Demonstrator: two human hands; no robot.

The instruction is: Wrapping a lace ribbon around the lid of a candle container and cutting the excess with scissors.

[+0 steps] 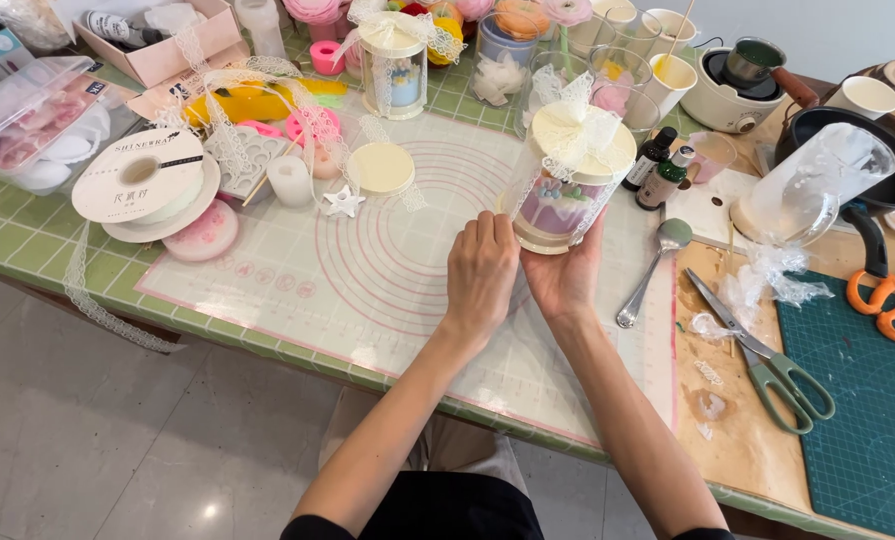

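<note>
A clear round box (559,190) with a cream lid and a white lace bow on top holds a purple candle-like piece. It tilts slightly above a white mat with pink circles (387,240). My right hand (565,275) cups the box from underneath, palm up. My left hand (481,270) lies palm down beside it, fingertips touching the box's lower left edge.
A spool of lace ribbon (142,182) and loose lace lie at left. A second lace-tied box (393,65), cups and jars stand behind. To the right are two dark bottles (653,165), a spoon (652,262), green scissors (767,355), a glass jug (817,185) and a green cutting mat (867,420).
</note>
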